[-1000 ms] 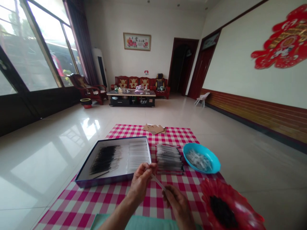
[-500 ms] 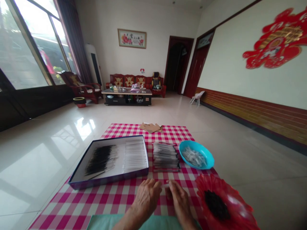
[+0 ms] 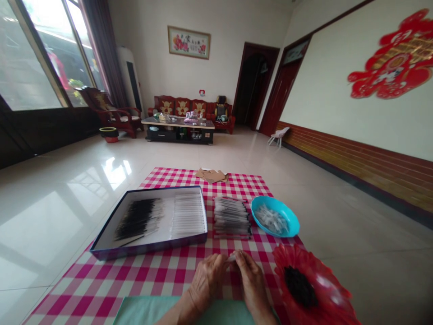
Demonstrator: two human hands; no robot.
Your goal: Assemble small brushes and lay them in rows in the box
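Note:
My left hand (image 3: 208,274) and my right hand (image 3: 249,276) are held close together above the checked cloth, fingers pinched. Between their fingertips shows a short stretch of a translucent pen (image 3: 231,258); most of it is hidden by the fingers. Beyond my left hand lies a shallow dark-blue box (image 3: 158,249) with a white inside. It holds black pen refills (image 3: 137,219) on the left and a row of clear pen barrels (image 3: 188,215) on the right. A stack of pens (image 3: 232,217) with dark ends lies just past my hands.
A blue bowl (image 3: 293,222) of small translucent pieces (image 3: 270,219) stands at the right. Nearer is a red flower-shaped dish (image 3: 326,289) with small black pieces (image 3: 299,285) in its middle. Torn cardboard (image 3: 212,175) lies at the table's far edge. Green cloth (image 3: 142,311) covers the near edge.
My hands have drawn closer together, so less of the pen shows between them. The view has tilted down slightly. The box, stack and bowls stay in place on the table.

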